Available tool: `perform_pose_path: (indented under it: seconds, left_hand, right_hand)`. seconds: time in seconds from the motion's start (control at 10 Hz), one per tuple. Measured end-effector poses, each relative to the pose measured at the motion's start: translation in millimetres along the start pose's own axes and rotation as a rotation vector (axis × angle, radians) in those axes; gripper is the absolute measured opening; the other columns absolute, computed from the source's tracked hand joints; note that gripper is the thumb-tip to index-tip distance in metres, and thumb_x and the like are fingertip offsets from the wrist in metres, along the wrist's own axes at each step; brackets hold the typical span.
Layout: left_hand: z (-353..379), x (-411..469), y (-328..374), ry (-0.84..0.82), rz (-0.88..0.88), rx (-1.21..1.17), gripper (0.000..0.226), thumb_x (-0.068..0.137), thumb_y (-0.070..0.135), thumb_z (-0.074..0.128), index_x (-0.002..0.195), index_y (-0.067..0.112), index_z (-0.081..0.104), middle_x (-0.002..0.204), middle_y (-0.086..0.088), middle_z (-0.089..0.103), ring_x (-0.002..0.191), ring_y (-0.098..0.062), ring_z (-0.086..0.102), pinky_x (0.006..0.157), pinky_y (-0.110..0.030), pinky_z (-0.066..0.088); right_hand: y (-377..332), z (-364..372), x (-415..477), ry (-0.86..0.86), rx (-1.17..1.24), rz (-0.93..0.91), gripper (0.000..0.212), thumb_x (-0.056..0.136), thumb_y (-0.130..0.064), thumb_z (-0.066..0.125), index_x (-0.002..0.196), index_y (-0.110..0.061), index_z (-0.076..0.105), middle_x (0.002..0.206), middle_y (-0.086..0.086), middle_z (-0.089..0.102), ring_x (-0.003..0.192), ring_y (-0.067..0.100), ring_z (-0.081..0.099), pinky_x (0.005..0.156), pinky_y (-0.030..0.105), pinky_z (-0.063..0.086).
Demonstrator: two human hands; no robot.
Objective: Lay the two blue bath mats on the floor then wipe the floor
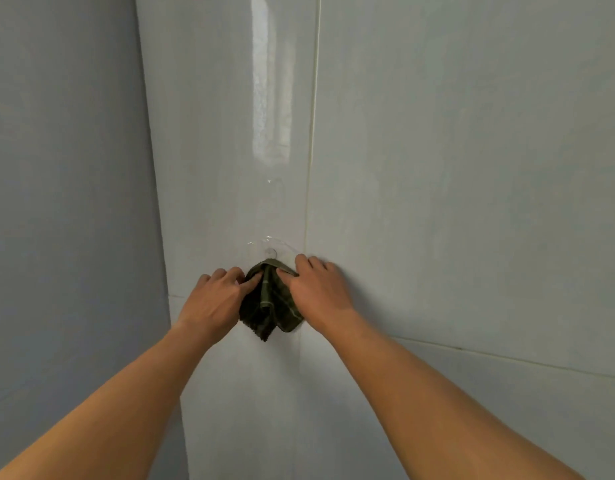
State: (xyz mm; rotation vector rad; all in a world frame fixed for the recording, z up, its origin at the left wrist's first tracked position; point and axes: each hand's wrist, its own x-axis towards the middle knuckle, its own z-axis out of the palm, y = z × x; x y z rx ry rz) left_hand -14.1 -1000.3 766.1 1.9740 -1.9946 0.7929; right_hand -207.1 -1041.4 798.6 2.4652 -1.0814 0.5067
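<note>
Both hands meet on a dark green cloth that hangs against a pale tiled wall. The left hand has its fingers curled close together, the thumb and forefinger pinching the cloth's left edge. The right hand lies flatter, knuckles toward the viewer, its fingers bent and held side by side, with the thumb pressing the cloth's upper right fold against the tile. Neither hand is spread open; each is closed on the fabric.

The cloth is small, olive to near black, of looped terry texture with faint lighter stripes crossing it. It is gathered at the top and falls in two drooping folds to a point below the hands.

Just above the gathered top sits a clear round suction hook, stuck to the tile; the cloth's top edge touches or loops at its lower rim, though which cannot be told. A vertical grout line runs down just right of the hook and passes behind the right hand. A bright strip of glare lies on the glossy tile above. To the left, a duller grey-blue wall meets the tiled surface at a corner. Both bare forearms enter from the lower edge. The floor and the blue bath mats are out of view.
</note>
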Motion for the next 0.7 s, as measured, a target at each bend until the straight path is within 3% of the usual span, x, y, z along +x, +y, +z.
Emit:
perform_pose_path:
  seconds: [0.1, 0.2, 0.3, 0.4, 0.5, 0.6, 0.7]
  left_hand:
    - [5.1, -4.1, -1.4, 0.023, 0.025, -0.1, 0.06, 0.091, 0.007, 0.053, 0.146, 0.03, 0.043, 0.126, 0.001, 0.06, 0.105, -0.024, 0.055, 0.079, -0.032, 0.042]
    - [7.5, -2.4, -2.1, 0.041, 0.049, -0.23, 0.054, 0.084, -0.005, 0.053, 0.127, 0.025, 0.063, 0.1, 0.0, 0.07, 0.084, -0.023, 0.058, 0.063, -0.03, 0.04]
    - [4.6, -2.2, -1.9, 0.037, -0.031, -0.331, 0.04, 0.083, -0.008, 0.055, 0.108, 0.018, 0.071, 0.085, -0.001, 0.07, 0.072, -0.023, 0.059, 0.058, -0.031, 0.045]
    - [-0.7, -4.9, -0.1, 0.043, -0.18, -0.318, 0.035, 0.082, -0.009, 0.054, 0.102, 0.016, 0.066, 0.072, 0.002, 0.057, 0.065, -0.021, 0.052, 0.053, -0.031, 0.037]
    - [-8.1, -10.6, 2.3, 0.028, -0.26, -0.278, 0.04, 0.087, -0.007, 0.049, 0.115, 0.02, 0.057, 0.082, -0.001, 0.059, 0.069, -0.021, 0.055, 0.054, -0.032, 0.045]
    - [-17.2, -19.7, 4.3, 0.014, -0.308, -0.275, 0.039, 0.094, 0.0, 0.043, 0.125, 0.023, 0.05, 0.11, -0.007, 0.069, 0.09, -0.027, 0.064, 0.065, -0.037, 0.054]
    - [-35.6, -35.1, 15.2, -0.003, -0.358, -0.206, 0.031, 0.102, 0.019, 0.041, 0.133, 0.022, 0.044, 0.119, -0.009, 0.067, 0.095, -0.031, 0.065, 0.072, -0.043, 0.056]
  right_hand:
    - [3.3, -1.1, -5.0, -0.046, -0.012, -0.021, 0.047, 0.102, -0.023, 0.051, 0.148, -0.023, 0.041, 0.131, 0.011, 0.045, 0.12, 0.033, 0.043, 0.097, 0.041, 0.038]
    - [4.3, -6.9, -9.4, -0.055, -0.037, -0.055, 0.039, 0.095, -0.015, 0.057, 0.135, -0.017, 0.053, 0.126, 0.012, 0.046, 0.116, 0.033, 0.045, 0.093, 0.041, 0.039]
    - [9.9, -11.3, -13.1, -0.044, -0.039, -0.08, 0.031, 0.09, -0.01, 0.062, 0.12, -0.014, 0.062, 0.12, 0.011, 0.049, 0.112, 0.032, 0.047, 0.089, 0.039, 0.039]
    - [16.2, -14.5, -18.2, -0.036, -0.012, -0.108, 0.029, 0.088, -0.005, 0.061, 0.116, -0.012, 0.062, 0.117, 0.011, 0.049, 0.108, 0.032, 0.047, 0.079, 0.037, 0.034]
    - [24.8, -19.0, -21.3, -0.009, 0.017, -0.136, 0.029, 0.086, -0.001, 0.06, 0.113, -0.012, 0.062, 0.117, 0.011, 0.049, 0.105, 0.03, 0.049, 0.075, 0.035, 0.033]
    - [33.5, -23.6, -23.7, 0.025, 0.025, -0.155, 0.037, 0.087, -0.002, 0.059, 0.122, -0.014, 0.06, 0.124, 0.011, 0.049, 0.11, 0.03, 0.05, 0.081, 0.037, 0.041]
    - [42.4, -34.3, -27.5, 0.073, 0.06, -0.191, 0.038, 0.087, -0.003, 0.058, 0.123, -0.013, 0.058, 0.126, 0.011, 0.047, 0.11, 0.029, 0.05, 0.076, 0.034, 0.038]
